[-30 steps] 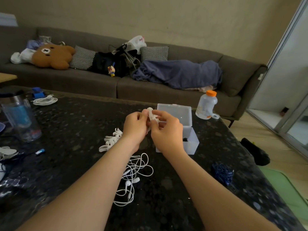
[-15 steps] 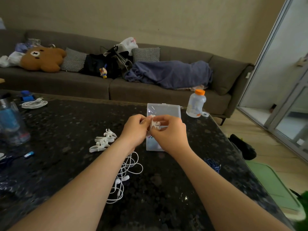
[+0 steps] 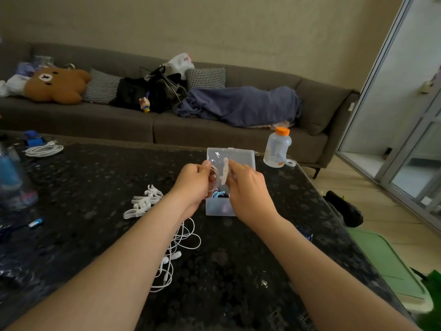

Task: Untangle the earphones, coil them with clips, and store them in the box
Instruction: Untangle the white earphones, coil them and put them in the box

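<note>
The hands, joined a moment ago, have been parted slightly over the open box (image 3: 218,207) near the bench's (image 3: 95,177) far edge. The coiled earphones (image 3: 214,179) are held in the left hand's (image 3: 194,185) grip and a clip (image 3: 225,173) is pinched in the right hand's (image 3: 248,189). Clipping is judged unfinished.

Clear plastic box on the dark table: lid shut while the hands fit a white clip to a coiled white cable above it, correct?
No. The head view shows the clear plastic box with its lid raised open. Above it the left hand holds the coiled white cable, the right hand the white clip.
</note>
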### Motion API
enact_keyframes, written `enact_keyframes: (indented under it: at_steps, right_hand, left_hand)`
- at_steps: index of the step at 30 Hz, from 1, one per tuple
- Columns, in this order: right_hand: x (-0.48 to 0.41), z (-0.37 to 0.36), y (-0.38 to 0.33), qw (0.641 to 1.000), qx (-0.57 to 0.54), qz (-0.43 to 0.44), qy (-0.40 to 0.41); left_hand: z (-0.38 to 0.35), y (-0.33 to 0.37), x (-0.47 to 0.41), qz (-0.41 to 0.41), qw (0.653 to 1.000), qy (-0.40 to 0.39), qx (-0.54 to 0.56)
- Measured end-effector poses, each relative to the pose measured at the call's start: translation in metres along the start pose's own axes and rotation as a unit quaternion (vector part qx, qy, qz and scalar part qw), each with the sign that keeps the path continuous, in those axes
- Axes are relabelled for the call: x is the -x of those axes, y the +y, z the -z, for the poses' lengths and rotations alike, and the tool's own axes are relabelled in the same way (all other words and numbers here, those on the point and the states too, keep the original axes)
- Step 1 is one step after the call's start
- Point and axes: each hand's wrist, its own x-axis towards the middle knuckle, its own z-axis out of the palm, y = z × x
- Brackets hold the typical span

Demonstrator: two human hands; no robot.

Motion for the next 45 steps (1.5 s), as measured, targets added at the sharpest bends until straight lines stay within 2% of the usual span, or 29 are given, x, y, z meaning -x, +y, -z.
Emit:
enact_keyframes:
  at_steps: [4,10,14,18,24,30,34,37,39,45]
  right_hand:
    - [0.0,0.006,0.0,0.997,0.039,0.064,0.02]
    - [0.008,0.003,0.005,0.981,0.04,0.127,0.143]
    - [0.01,0.003,0.008,0.957,0.112,0.181,0.195]
    - [0.011,0.001,0.006,0.948,0.165,0.205,0.177]
    - [0.008,-0.001,0.005,0.963,0.15,0.185,0.129]
    - [0.005,-0.001,0.002,0.983,0.08,0.151,0.073]
    - [0.006,-0.002,-0.001,0.989,-0.074,0.077,0.106]
    - [0.006,-0.004,-0.001,0.987,-0.102,0.026,0.122]
    - [0.006,-0.001,-0.003,0.987,-0.107,0.009,0.12]
    - [0.009,0.002,-0.001,0.988,-0.111,0.05,0.098]
  left_hand:
    - [0.0,-0.001,0.0,0.008,1.0,-0.014,0.004]
    - [0.001,0.001,-0.001,0.009,0.998,-0.031,0.049]
    - [0.003,0.004,0.001,0.021,0.996,-0.024,0.083]
    - [0.001,0.006,0.0,0.008,0.997,-0.029,0.066]
    - [-0.001,0.005,-0.001,-0.038,0.998,-0.035,0.03]
    - [0.001,0.002,0.0,-0.077,0.996,-0.023,-0.027]
    - [0.0,0.003,0.006,-0.179,0.971,-0.017,-0.156]
    - [-0.001,0.003,0.009,-0.23,0.951,-0.018,-0.203]
    - [-0.001,0.003,0.01,-0.241,0.948,-0.021,-0.208]
    - [0.003,0.007,0.012,-0.253,0.951,-0.033,-0.175]
